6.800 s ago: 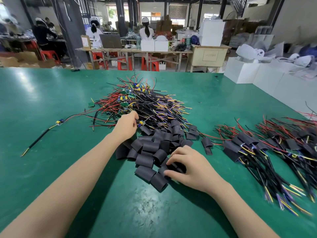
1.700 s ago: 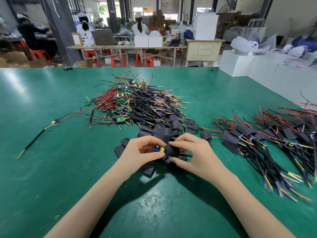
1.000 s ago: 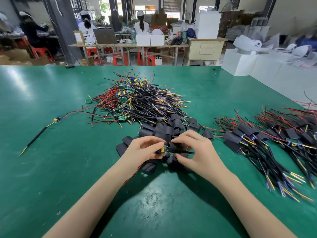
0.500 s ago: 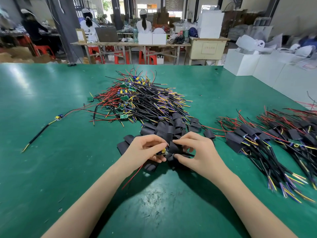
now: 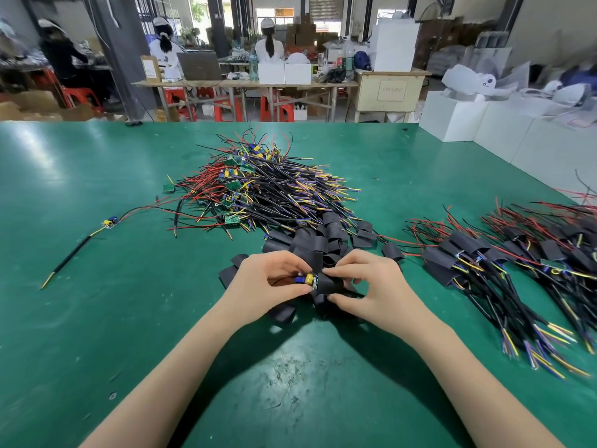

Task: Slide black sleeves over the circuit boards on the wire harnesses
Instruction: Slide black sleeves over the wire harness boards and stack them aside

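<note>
Left hand (image 5: pixel 265 286) pinches circuit board (image 5: pixel 307 280); right hand (image 5: pixel 374 286) grips black sleeve (image 5: pixel 329 284) touching it. Loose sleeves (image 5: pixel 310 244) just behind, bare harnesses (image 5: pixel 258 189) farther, sleeved harnesses (image 5: pixel 504 270) right, green surface (image 5: pixel 97 318).

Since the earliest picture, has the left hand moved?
Yes. The left hand has come back from the tangled wire pile toward the person, meeting the right hand.
</note>
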